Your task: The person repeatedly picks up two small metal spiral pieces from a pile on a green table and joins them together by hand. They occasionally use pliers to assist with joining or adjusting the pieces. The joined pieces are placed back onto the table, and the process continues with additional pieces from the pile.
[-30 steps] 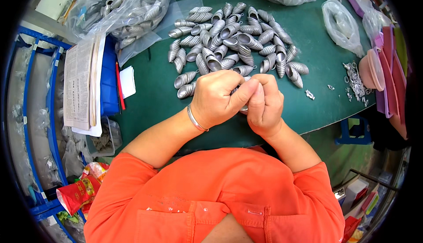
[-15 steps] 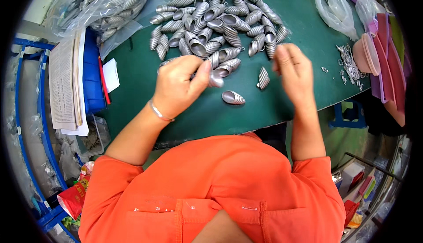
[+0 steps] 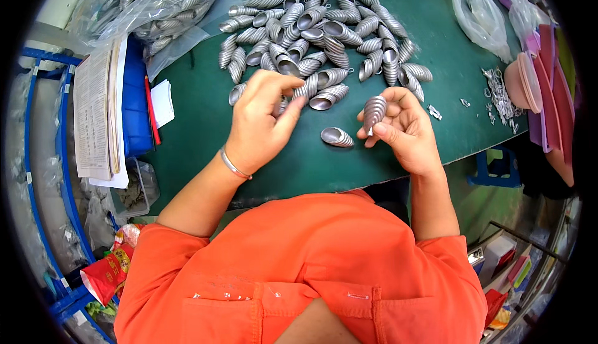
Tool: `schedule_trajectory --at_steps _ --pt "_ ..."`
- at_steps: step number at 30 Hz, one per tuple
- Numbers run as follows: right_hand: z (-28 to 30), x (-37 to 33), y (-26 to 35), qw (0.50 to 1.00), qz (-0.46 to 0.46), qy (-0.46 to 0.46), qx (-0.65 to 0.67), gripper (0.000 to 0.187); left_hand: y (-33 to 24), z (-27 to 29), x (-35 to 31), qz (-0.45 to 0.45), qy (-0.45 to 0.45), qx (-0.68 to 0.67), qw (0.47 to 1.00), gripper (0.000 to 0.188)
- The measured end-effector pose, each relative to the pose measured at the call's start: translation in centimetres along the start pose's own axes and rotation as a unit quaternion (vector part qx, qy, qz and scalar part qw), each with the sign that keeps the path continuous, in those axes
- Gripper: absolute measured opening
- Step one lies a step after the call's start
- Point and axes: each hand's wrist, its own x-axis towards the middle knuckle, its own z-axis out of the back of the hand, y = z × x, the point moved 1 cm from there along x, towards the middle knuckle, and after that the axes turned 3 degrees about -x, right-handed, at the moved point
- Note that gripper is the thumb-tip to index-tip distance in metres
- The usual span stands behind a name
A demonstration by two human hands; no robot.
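Note:
My right hand point(image 3: 402, 129) holds a ribbed, silver-grey metal shell point(image 3: 374, 112) between thumb and fingers, its narrow tip pointing down. My left hand point(image 3: 265, 110) is at the front edge of a pile of similar shells point(image 3: 311, 23), thumb and forefinger apart beside a ribbed shell point(image 3: 305, 88); a sliver of grey shows between them, part hidden by the hand. Hollow, slant-mouthed shells make up the pile, some with a small wire loop at the tip. One loose shell point(image 3: 337, 136) lies on the green table between my hands.
A clear bag of shells point(image 3: 177, 17) stands at the back left, near a blue bin point(image 3: 137, 95), papers point(image 3: 93, 113) and a red pencil point(image 3: 152, 110). To the right are small silver clips point(image 3: 496, 95), a pink tub point(image 3: 522, 82) and a crumpled clear bag point(image 3: 476, 14).
My right hand has come down from the pile's right edge and taken up the shell that lay on the table. The left hand's thumb and forefinger have spread; the blurred shell there is gone.

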Motion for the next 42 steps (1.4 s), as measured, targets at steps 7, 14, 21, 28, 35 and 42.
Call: schedule_trajectory --at_steps 7,14,21,28,35,42 --pt "-1.3 0.8 -1.1 0.987 -0.032 0.078 0.140 0.047 -1.4 -1.4 -0.8 0.097 0.127 -0.221 0.962 0.028" --pt "-2.2 0.8 -2.4 0.956 0.239 0.021 -0.167 0.051 -2.2 -1.7 -0.5 0.057 0.117 -0.221 0.967 0.039" --pt "-2.2 0.1 -2.4 0.913 0.313 -0.053 -0.258 0.043 -2.9 -1.9 -0.1 -0.050 0.106 -0.162 0.980 0.032" --pt "2.0 -0.8 1.5 0.737 0.403 -0.161 -0.518 0.035 -3.1 -1.4 -0.4 -0.031 0.212 -0.040 0.976 0.046" --pt "17.4 -3.1 5.1 0.551 0.207 -0.485 -0.647 0.029 -2.0 -3.1 -0.7 -0.113 0.264 0.064 0.956 0.042" --pt "15.5 0.1 3.3 0.542 0.264 -0.442 -0.664 0.022 -2.1 -1.3 -0.8 0.094 0.231 -0.063 0.966 0.031"
